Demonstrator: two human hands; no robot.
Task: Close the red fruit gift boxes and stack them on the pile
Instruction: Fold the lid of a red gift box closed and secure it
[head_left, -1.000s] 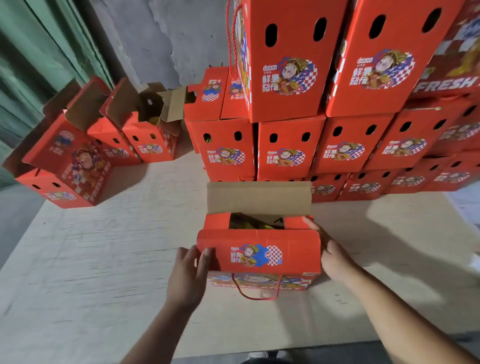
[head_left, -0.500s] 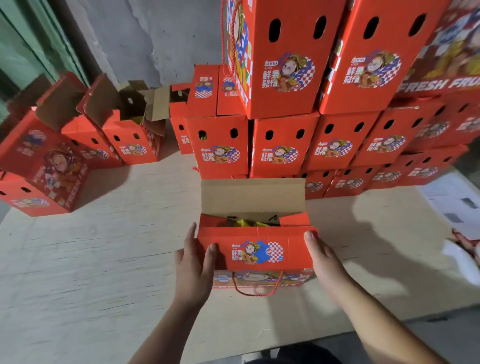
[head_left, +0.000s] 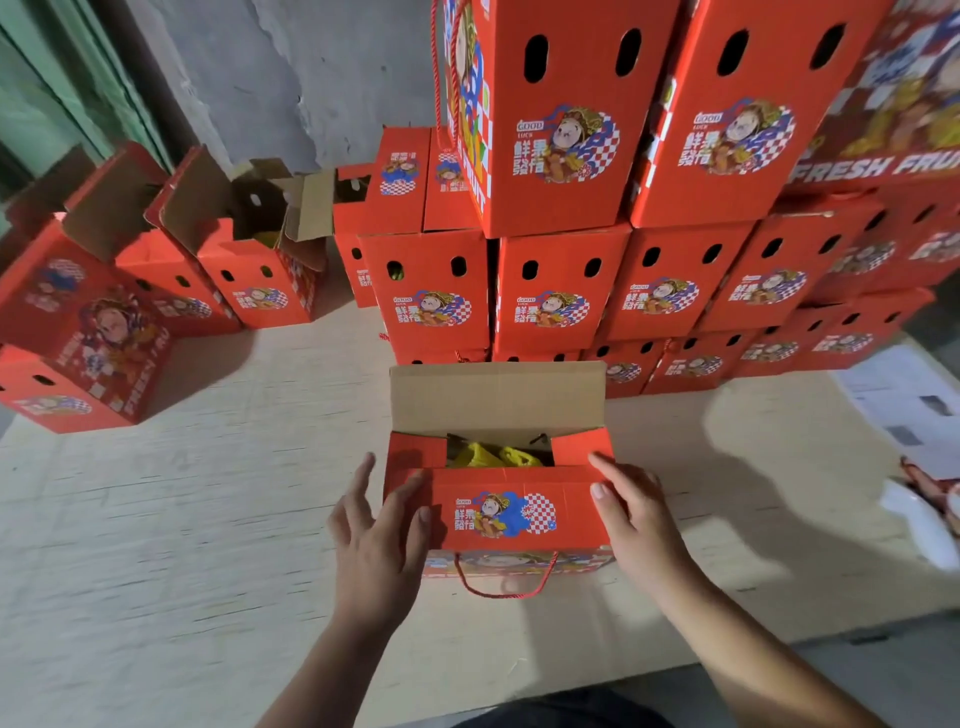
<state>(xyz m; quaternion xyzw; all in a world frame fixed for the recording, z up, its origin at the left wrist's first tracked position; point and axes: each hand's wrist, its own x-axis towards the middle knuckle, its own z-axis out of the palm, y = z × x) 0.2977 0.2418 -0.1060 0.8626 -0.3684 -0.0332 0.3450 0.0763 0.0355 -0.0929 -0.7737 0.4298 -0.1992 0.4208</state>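
Near you, at the middle of the pale wooden board (head_left: 208, 519), stands the red gift box (head_left: 501, 512) that you are closing. Its near red flap is folded down over the top, the two short side flaps are folded in, and the far brown cardboard flap (head_left: 496, 397) stands up, so a gap remains where yellow fruit (head_left: 491, 454) shows inside. A red cord handle (head_left: 506, 584) hangs on the near side of the box. Your left hand (head_left: 382, 535) lies on the left end of the box with fingers spread and nearly straight; the thumb rests on the near flap and the hand grips nothing. Your right hand (head_left: 636, 512) lies on the right end, fingers straight along the edge, thumb on the near flap, also without a grip. Behind the box, far and to the right, rises the pile of closed red boxes (head_left: 561, 291), several layers high. At the far left several open boxes (head_left: 249, 260) wait with their flaps up. On the right edge of the board lie some printed papers (head_left: 904, 400).
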